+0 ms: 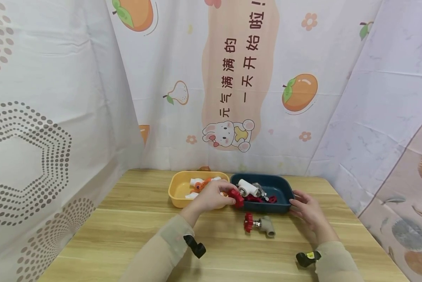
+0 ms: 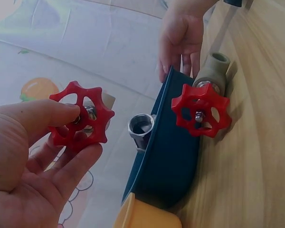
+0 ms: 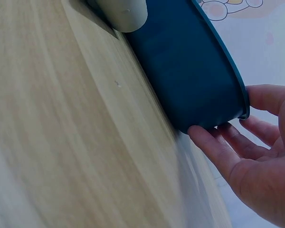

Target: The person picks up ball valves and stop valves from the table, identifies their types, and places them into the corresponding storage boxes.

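My left hand [image 1: 214, 196] pinches a red valve handwheel [image 2: 102, 128] by its hub and lobed rim, at the near left corner of the blue bin [image 1: 264, 208]. Directly behind the wheel, a metal stem and a white pipe fitting [image 1: 247, 187] line up with it. My right hand [image 1: 307, 209] rests with spread fingers [image 3: 213, 147] against the outside of the bin's right end, fingertips at its rim and lower edge. In front of the bin, a valve [image 1: 266, 225] with a grey tee body and its own red handwheel [image 2: 202, 110] lies on the table.
Left of the blue bin stands a yellow bin [image 1: 175, 200] with white and orange pipe parts. Metal fittings [image 2: 141, 127] and red handwheels [image 1: 255, 199] lie inside the blue bin. The wooden table [image 1: 126, 227] meets a printed curtain [image 1: 161, 129] behind the bins.
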`<state>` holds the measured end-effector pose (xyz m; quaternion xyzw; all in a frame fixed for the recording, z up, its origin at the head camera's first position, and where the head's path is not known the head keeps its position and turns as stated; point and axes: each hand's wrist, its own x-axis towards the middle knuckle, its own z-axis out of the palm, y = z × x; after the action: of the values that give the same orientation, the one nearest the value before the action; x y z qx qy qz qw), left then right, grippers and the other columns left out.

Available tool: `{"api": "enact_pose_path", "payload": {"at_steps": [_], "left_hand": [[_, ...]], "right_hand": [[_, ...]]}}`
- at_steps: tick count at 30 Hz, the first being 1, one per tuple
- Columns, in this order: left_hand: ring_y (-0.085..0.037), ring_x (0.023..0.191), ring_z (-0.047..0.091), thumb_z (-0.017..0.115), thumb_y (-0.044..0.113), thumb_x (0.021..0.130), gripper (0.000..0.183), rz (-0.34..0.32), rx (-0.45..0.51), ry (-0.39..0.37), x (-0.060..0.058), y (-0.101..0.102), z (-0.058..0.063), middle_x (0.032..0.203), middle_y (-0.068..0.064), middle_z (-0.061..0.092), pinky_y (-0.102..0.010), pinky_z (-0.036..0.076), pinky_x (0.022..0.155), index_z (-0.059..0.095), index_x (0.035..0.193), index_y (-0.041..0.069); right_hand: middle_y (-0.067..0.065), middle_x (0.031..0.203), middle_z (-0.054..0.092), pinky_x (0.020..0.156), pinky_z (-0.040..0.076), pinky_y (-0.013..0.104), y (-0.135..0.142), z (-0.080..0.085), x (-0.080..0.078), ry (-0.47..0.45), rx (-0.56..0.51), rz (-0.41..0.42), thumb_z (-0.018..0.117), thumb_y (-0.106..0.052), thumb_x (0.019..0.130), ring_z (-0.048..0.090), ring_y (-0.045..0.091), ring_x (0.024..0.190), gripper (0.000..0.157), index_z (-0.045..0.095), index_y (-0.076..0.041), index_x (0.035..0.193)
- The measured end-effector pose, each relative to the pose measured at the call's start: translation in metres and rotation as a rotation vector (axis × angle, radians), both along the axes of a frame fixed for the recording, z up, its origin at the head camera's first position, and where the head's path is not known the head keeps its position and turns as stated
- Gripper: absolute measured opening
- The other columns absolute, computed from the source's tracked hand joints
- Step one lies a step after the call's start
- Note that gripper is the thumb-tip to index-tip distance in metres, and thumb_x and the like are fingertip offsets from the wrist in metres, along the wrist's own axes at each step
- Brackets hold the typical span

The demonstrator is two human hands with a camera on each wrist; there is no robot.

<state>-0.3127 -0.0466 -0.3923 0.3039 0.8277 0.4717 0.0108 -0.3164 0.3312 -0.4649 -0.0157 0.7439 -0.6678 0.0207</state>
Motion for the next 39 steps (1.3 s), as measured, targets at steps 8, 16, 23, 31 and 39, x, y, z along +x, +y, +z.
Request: {"api": "enact_pose_path", "payload": {"at_steps": [8, 16, 23, 31, 39], "left_hand": [[-0.014, 0.099, 0.063, 0.082, 0.017, 0.087, 0.022, 0.041, 0.046, -0.034, -0.010, 0.005, 0.002, 0.100, 0.010, 0.070, -0.048, 0.050, 0.099, 0.078, 0.106, 0.026], [-0.018, 0.100, 0.062, 0.080, 0.019, 0.089, 0.022, 0.092, 0.056, -0.067, -0.019, 0.011, 0.001, 0.108, 0.008, 0.068, -0.034, 0.057, 0.084, 0.077, 0.108, 0.028], [-0.019, 0.101, 0.061, 0.081, 0.021, 0.088, 0.024, 0.186, 0.039, -0.083, -0.029, 0.018, 0.005, 0.111, 0.009, 0.065, -0.033, 0.057, 0.079, 0.077, 0.109, 0.031], [-0.022, 0.100, 0.059, 0.081, 0.016, 0.088, 0.024, 0.220, 0.048, -0.083, -0.038, 0.026, 0.003, 0.109, 0.003, 0.065, -0.033, 0.056, 0.082, 0.078, 0.110, 0.026], [-0.022, 0.099, 0.059, 0.080, 0.012, 0.089, 0.027, 0.259, 0.065, -0.095, -0.045, 0.035, -0.001, 0.111, -0.001, 0.064, -0.033, 0.057, 0.083, 0.077, 0.114, 0.019]], "right_hand": [[0.040, 0.154, 0.027, 0.093, 0.056, 0.042, -0.001, 0.001, 0.001, 0.000, -0.006, -0.008, 0.057, -0.008, 0.104, 0.063, 0.017, 0.112, 0.066, 0.022, 0.009, 0.156], [0.041, 0.153, 0.027, 0.093, 0.056, 0.043, -0.001, -0.001, 0.001, 0.002, 0.000, -0.005, 0.056, -0.008, 0.105, 0.066, 0.021, 0.107, 0.064, 0.022, 0.009, 0.156], [0.040, 0.154, 0.028, 0.095, 0.055, 0.046, -0.001, 0.000, 0.000, 0.006, 0.000, -0.013, 0.057, -0.008, 0.104, 0.062, 0.022, 0.116, 0.064, 0.023, 0.009, 0.156], [0.038, 0.155, 0.027, 0.097, 0.054, 0.046, -0.001, 0.002, 0.001, -0.002, 0.004, -0.010, 0.057, -0.010, 0.104, 0.061, 0.021, 0.117, 0.066, 0.021, 0.008, 0.157], [0.038, 0.156, 0.027, 0.097, 0.054, 0.045, 0.000, 0.001, 0.000, -0.006, -0.004, -0.007, 0.056, -0.008, 0.105, 0.061, 0.020, 0.118, 0.066, 0.020, 0.007, 0.158]]}}
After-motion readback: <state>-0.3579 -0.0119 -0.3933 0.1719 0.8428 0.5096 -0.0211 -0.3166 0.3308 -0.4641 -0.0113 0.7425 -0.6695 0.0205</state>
